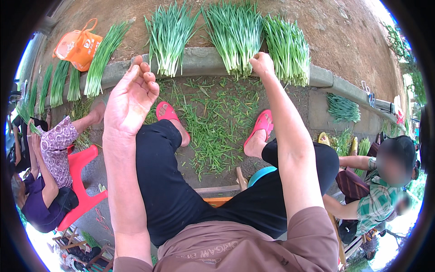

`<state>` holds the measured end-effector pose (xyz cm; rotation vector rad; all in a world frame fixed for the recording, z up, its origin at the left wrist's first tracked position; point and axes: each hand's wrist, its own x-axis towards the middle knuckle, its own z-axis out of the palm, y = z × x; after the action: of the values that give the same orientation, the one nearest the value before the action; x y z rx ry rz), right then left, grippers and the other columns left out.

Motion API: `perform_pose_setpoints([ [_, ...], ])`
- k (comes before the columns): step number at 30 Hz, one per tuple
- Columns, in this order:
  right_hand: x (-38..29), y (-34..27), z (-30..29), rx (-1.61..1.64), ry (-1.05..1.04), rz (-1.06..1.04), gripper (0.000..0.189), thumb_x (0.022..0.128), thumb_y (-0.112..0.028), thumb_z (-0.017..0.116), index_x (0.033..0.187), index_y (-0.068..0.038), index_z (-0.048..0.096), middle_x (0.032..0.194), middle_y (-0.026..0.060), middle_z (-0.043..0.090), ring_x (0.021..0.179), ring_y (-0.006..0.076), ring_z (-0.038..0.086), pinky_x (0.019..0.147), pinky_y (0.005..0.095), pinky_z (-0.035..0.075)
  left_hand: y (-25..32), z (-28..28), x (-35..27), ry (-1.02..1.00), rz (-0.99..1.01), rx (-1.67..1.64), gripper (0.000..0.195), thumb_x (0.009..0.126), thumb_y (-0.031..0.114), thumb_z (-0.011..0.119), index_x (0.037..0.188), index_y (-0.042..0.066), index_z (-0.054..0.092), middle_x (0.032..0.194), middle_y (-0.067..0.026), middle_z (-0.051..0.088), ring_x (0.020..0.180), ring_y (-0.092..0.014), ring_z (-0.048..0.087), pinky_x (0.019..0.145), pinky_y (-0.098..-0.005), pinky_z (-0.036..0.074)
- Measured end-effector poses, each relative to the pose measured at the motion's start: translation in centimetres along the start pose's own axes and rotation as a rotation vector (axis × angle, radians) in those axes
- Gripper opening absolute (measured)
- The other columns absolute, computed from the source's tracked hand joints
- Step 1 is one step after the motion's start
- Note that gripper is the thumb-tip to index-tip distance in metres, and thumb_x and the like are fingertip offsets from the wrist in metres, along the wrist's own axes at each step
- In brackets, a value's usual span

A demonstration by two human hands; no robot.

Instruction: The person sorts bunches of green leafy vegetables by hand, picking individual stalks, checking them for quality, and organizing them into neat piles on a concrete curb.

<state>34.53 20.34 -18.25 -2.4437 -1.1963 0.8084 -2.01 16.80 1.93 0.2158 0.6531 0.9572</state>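
My left hand (pixel 131 97) is raised palm up with its fingers loosely curled and holds nothing. Beyond it a bundle of green leafy stalks, like garlic chives (pixel 170 40), lies across the concrete kerb (pixel 200 61), pale ends towards me. My right hand (pixel 262 64) reaches to the right edge of a wider pile of the same stalks (pixel 234 37), its fingers bent at the pale ends; whether they grip a stalk is unclear. Another pile (pixel 287 51) lies just right of that hand.
Cut green scraps (pixel 217 125) litter the ground between my pink sandals. An orange bag (pixel 80 47) and more bundles stand or lie at the left. A person sits on a red plastic chair (pixel 80 183) at the left; another person in a checked shirt (pixel 377 204) sits at the right.
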Motion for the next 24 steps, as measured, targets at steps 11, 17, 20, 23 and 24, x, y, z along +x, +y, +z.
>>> perform_pose_setpoints([
  [11, -0.5, 1.8, 2.1, 0.191, 0.221, 0.025, 0.079, 0.075, -0.064, 0.059, 0.114, 0.005, 0.054, 0.111, 0.0293, 0.056, 0.108, 0.0394, 0.053, 0.091, 0.0446, 0.042, 0.4, -0.2, -0.1, -0.001, -0.003, -0.020, 0.023, 0.095, 0.010, 0.048, 0.118, 0.007, 0.051, 0.100, -0.0060, 0.056, 0.086, -0.016, 0.054, 0.075, -0.0288, 0.049],
  [17, -0.9, 1.4, 3.2, 0.690, -0.192, 0.281, 0.105, 0.072, -0.076, 0.051, 0.143, -0.006, 0.019, 0.146, 0.0166, 0.024, 0.131, 0.0375, 0.028, 0.095, 0.0620, 0.034, 0.4, 0.0, -0.2, -0.004, 0.005, -0.027, 0.023, 0.096, 0.010, 0.047, 0.118, 0.007, 0.051, 0.101, -0.0063, 0.055, 0.087, -0.015, 0.054, 0.075, -0.0289, 0.049],
  [20, -3.5, -1.5, 3.3, 0.881, -0.198, 0.328, 0.095, 0.075, -0.074, 0.050, 0.142, -0.013, 0.022, 0.146, 0.0113, 0.026, 0.128, 0.0362, 0.032, 0.092, 0.0642, 0.035, 0.5, -0.1, -0.5, 0.009, 0.019, -0.023, 0.022, 0.096, 0.011, 0.047, 0.118, 0.007, 0.051, 0.101, -0.0061, 0.055, 0.087, -0.015, 0.054, 0.075, -0.0289, 0.049],
  [23, -2.8, -0.6, 4.2, 0.992, -0.239, 0.281, 0.087, 0.079, -0.072, 0.048, 0.140, -0.013, 0.026, 0.143, 0.0107, 0.029, 0.124, 0.0353, 0.037, 0.091, 0.0638, 0.036, 0.5, 0.0, -0.2, -0.018, -0.002, -0.034, 0.022, 0.096, 0.011, 0.047, 0.118, 0.007, 0.050, 0.101, -0.0059, 0.055, 0.086, -0.015, 0.054, 0.075, -0.0290, 0.049],
  [24, -3.0, -1.0, 4.4, 0.970, -0.166, 0.308, 0.079, 0.081, -0.070, 0.046, 0.135, -0.014, 0.033, 0.137, 0.0100, 0.038, 0.119, 0.0332, 0.043, 0.090, 0.0628, 0.037, 0.6, -0.1, -0.2, -0.013, 0.001, -0.033, 0.022, 0.096, 0.011, 0.047, 0.117, 0.007, 0.051, 0.101, -0.0058, 0.055, 0.086, -0.015, 0.053, 0.075, -0.0290, 0.049],
])
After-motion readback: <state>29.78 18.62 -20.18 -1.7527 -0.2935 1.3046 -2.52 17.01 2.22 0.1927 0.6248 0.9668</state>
